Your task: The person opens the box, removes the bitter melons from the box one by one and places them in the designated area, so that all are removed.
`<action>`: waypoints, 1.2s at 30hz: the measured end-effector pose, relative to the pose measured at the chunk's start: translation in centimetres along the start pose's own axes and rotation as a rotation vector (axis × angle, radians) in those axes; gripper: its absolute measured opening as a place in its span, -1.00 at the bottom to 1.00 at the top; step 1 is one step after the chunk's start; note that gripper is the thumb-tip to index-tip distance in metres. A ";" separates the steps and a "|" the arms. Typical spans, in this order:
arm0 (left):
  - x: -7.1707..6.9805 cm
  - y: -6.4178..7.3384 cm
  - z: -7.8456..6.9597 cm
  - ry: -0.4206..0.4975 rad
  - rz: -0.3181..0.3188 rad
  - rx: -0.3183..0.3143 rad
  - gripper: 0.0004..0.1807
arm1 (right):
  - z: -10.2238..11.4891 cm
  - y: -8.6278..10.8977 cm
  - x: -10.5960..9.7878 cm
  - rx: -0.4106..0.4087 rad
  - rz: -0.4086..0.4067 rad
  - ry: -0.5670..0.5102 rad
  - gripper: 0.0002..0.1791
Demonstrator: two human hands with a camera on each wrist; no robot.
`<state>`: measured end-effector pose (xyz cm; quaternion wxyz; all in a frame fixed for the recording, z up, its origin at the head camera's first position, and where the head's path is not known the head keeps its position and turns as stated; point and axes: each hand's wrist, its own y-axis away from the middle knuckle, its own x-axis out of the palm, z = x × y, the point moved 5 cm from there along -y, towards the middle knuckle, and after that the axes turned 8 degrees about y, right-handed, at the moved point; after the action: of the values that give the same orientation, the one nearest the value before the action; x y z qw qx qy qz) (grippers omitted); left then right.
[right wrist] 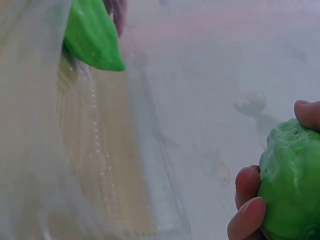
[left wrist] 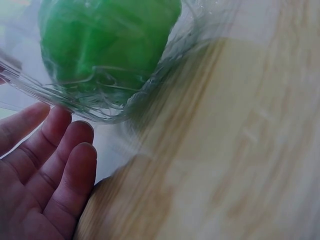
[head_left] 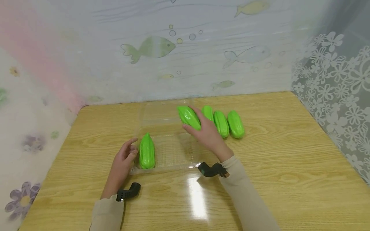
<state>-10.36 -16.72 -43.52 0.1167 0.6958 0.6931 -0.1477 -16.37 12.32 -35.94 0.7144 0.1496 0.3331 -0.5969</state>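
Note:
A clear plastic clamshell box lies on the table with its lid folded back. One glossy green, long vegetable-shaped piece with a pointed tip lies at the box's left end. Beside that end is my left hand, fingers mostly extended, with fingertips right at the outside of the box wall. My right hand grips another green piece between thumb and fingers, above the box's back right part. In the right wrist view, this held piece shows its rounded, wrinkled end.
To the right of the box lie several more green pieces in a row, among them a middle one and an outer one. The wooden table meets a fish-printed wall covering at the back. A black wrist camera sits by the right sleeve.

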 end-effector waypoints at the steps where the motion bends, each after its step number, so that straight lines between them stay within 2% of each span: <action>1: 0.0 0.0 0.0 0.004 0.001 -0.001 -0.57 | -0.1 0.0 -0.2 0.002 -0.003 -0.002 -0.28; 10: -0.2 -0.1 0.1 -0.009 -0.002 0.008 -0.57 | -0.8 0.1 -2.2 0.032 -0.015 -0.046 -0.33; 18: -0.2 -0.1 0.1 -0.015 -0.002 0.008 -0.57 | -2.2 0.2 -3.5 0.095 -0.006 -0.169 -0.38; 23: 0.0 0.0 0.1 -0.011 0.001 0.002 -0.57 | -3.3 0.4 -4.4 0.120 -0.038 -0.151 -0.40; 25: 0.0 0.0 0.2 -0.013 0.002 0.002 -0.57 | -2.7 0.8 -5.1 0.125 -0.056 -0.141 -0.41; 28: 0.0 -0.1 0.2 -0.012 0.003 0.002 -0.57 | -3.2 0.8 -5.6 0.133 -0.082 -0.140 -0.43; 30: 0.0 -0.2 0.2 -0.013 0.004 0.001 -0.57 | -3.6 0.8 -5.9 0.148 -0.094 -0.126 -0.42; 32: 0.0 -0.2 0.2 -0.017 0.003 0.001 -0.57 | -5.0 0.5 -5.9 0.169 -0.105 -0.099 -0.39; 36: 0.0 -0.2 0.0 -0.020 -0.005 0.007 -0.58 | -5.7 0.5 -6.6 0.190 -0.123 -0.053 -0.35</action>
<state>-10.58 -16.71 -43.54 0.1208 0.6931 0.6930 -0.1573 -17.98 20.90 -35.87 0.6676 0.1801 0.2645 -0.6722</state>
